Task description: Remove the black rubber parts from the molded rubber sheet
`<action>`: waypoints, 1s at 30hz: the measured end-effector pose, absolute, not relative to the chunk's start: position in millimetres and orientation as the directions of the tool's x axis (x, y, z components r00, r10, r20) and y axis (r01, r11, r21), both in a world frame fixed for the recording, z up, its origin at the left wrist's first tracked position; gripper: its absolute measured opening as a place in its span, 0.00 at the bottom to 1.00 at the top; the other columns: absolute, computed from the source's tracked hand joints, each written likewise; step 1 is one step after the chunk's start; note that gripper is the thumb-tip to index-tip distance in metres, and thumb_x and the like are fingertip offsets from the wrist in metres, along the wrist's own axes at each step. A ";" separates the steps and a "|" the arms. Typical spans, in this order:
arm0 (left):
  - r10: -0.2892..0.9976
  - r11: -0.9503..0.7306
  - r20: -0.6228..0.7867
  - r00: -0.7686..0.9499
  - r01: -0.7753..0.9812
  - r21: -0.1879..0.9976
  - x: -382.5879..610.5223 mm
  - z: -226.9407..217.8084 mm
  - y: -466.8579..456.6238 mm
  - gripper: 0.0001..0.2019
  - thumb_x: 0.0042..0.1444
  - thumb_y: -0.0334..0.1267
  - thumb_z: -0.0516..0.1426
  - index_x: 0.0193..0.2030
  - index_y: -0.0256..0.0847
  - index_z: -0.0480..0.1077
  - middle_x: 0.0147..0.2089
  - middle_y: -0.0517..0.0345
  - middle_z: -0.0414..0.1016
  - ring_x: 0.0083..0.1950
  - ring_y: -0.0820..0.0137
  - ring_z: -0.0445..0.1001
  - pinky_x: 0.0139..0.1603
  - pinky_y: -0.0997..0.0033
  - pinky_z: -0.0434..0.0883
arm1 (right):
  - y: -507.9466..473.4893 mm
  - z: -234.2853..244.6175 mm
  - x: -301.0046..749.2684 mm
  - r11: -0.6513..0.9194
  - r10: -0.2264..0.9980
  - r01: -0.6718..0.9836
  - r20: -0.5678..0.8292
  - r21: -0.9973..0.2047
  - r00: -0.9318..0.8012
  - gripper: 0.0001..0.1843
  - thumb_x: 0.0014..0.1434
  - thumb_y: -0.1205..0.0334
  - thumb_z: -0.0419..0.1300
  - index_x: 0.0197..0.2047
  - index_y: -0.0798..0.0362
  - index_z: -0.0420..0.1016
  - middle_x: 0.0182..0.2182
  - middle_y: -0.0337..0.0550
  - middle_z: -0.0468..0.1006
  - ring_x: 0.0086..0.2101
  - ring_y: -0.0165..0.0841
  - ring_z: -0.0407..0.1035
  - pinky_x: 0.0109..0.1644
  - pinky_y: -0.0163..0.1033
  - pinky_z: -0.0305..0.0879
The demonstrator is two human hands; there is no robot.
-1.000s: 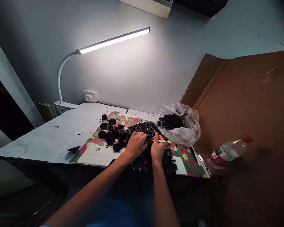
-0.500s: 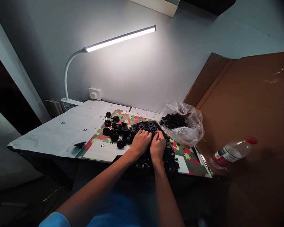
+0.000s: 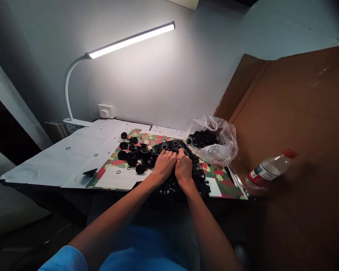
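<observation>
To my left, the white paper-covered tabletop offers open passage. Scattered black rubber discs crowd the camouflage-patterned mat. On my right, a crinkled clear plastic bag, a tall brown cardboard wall and a clear plastic water bottle block the way.

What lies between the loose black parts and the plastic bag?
In the head view, the black sheet of parts, with both hands on it.

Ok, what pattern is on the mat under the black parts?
A camouflage print in red, green and cream with stars on the mat, seen in the head view.
</observation>
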State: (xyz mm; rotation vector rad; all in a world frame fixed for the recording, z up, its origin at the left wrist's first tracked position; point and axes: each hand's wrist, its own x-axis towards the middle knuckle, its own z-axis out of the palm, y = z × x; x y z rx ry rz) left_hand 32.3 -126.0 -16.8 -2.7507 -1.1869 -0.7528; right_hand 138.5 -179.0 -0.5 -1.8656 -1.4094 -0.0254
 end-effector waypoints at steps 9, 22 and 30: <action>0.700 -0.666 0.442 0.560 0.736 0.122 34.1 -11.2 -128.1 0.18 0.76 0.47 0.65 0.65 0.40 0.77 0.65 0.46 0.80 0.60 0.58 0.82 0.62 0.48 0.83 | -171.9 5.2 165.6 0.048 0.736 0.761 0.538 -0.647 0.410 0.16 0.79 0.64 0.51 0.52 0.51 0.82 0.37 0.46 0.86 0.37 0.39 0.80 0.43 0.40 0.68; 0.776 -0.604 0.361 0.517 0.773 0.194 32.9 -0.2 -126.4 0.18 0.76 0.47 0.65 0.65 0.40 0.77 0.64 0.47 0.80 0.59 0.58 0.83 0.60 0.49 0.83 | -178.7 -2.5 181.9 0.217 0.648 0.538 0.532 -0.815 0.545 0.21 0.77 0.46 0.55 0.46 0.52 0.81 0.39 0.47 0.86 0.37 0.38 0.78 0.46 0.43 0.72; 0.820 -0.563 0.309 0.481 0.776 0.285 22.4 7.8 -128.9 0.18 0.76 0.47 0.65 0.64 0.40 0.77 0.64 0.47 0.80 0.59 0.58 0.83 0.61 0.49 0.83 | -179.4 -2.5 178.8 0.276 0.753 0.348 0.426 -0.896 0.501 0.32 0.75 0.28 0.51 0.35 0.46 0.72 0.13 0.27 0.61 0.13 0.33 0.61 0.21 0.38 0.57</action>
